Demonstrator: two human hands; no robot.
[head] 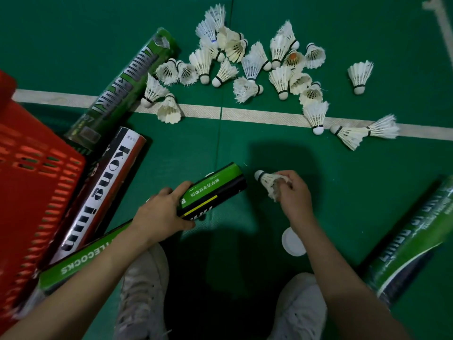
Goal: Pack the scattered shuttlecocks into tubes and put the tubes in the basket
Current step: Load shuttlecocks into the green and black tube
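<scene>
My left hand (161,213) grips a green and black tube (213,191) near its lower end, the mouth of the tube pointing right. My right hand (294,192) pinches a white shuttlecock (266,181) by its feathers, cork tip toward the tube's mouth, a short gap away. Several white shuttlecocks (247,67) lie scattered on the green floor beyond the white court line. A red basket (36,173) stands at the left edge.
Three more tubes lie beside the basket: a dark green one (120,87), a white, red and black one (103,192), a green one (83,261) under my left forearm. Another green tube (414,239) lies right. A white cap (291,242) sits by my right wrist. My shoes (144,290) are below.
</scene>
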